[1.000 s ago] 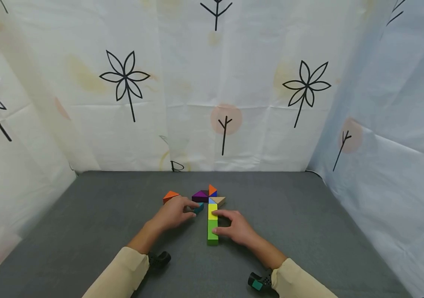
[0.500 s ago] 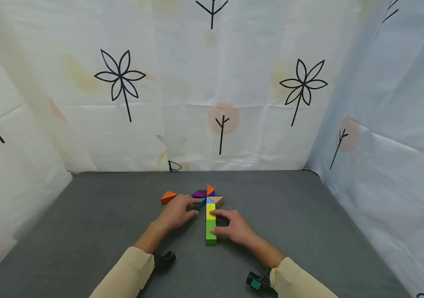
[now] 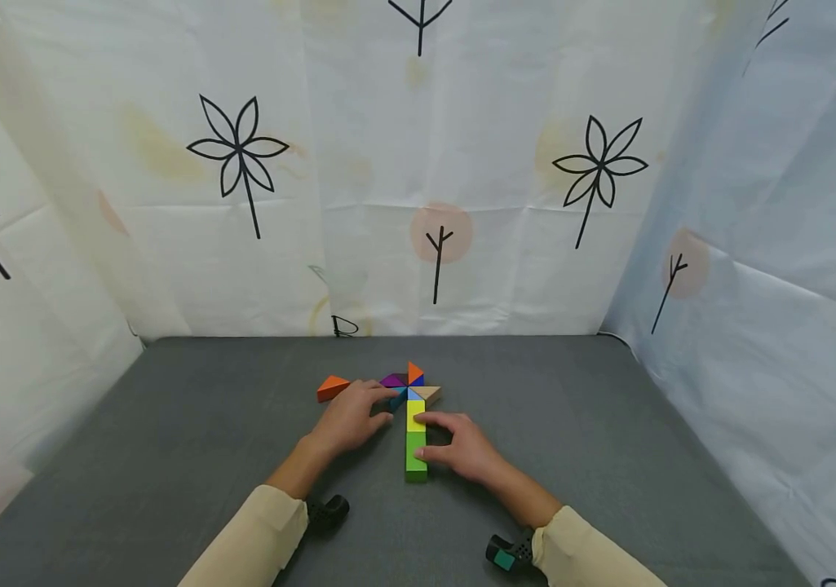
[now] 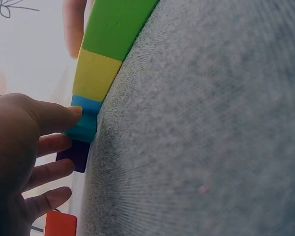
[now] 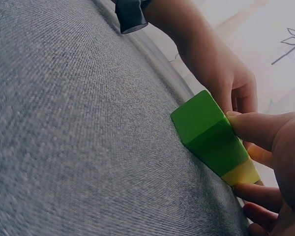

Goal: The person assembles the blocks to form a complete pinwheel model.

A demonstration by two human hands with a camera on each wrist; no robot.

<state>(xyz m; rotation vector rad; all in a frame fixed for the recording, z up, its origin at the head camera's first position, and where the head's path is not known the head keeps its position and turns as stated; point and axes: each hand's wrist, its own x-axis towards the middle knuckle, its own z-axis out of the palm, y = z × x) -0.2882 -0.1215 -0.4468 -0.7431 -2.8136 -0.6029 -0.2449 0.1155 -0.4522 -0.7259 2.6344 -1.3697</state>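
Note:
In the head view my left hand (image 3: 350, 417) pinches a teal triangular block (image 3: 398, 399) between thumb and index finger. The block sits against the left side of the pinwheel of small blocks. Its remaining fingers (image 4: 51, 171) spread loosely near a purple block (image 4: 74, 156). On the right, my right hand (image 3: 467, 448) rests its fingertips on a row: the index finger on the yellow block (image 3: 414, 406), the thumb on the green block (image 3: 415, 466). A light blue triangle (image 3: 414, 394) and a tan triangle (image 3: 428, 393) adjoin the yellow end.
An orange triangular block (image 3: 331, 386) lies apart, left of the left hand. Behind the joint stand a purple triangle (image 3: 392, 381), another orange triangle (image 3: 413, 372) and a dark blue triangle (image 3: 419, 381). Grey cloth (image 3: 579, 456) covers the table; printed white curtains (image 3: 506, 269) enclose it.
My left hand has moved right with the teal block, bringing it up against the pinwheel; over the last half second it barely shifts. The right hand stays on the yellow and green blocks.

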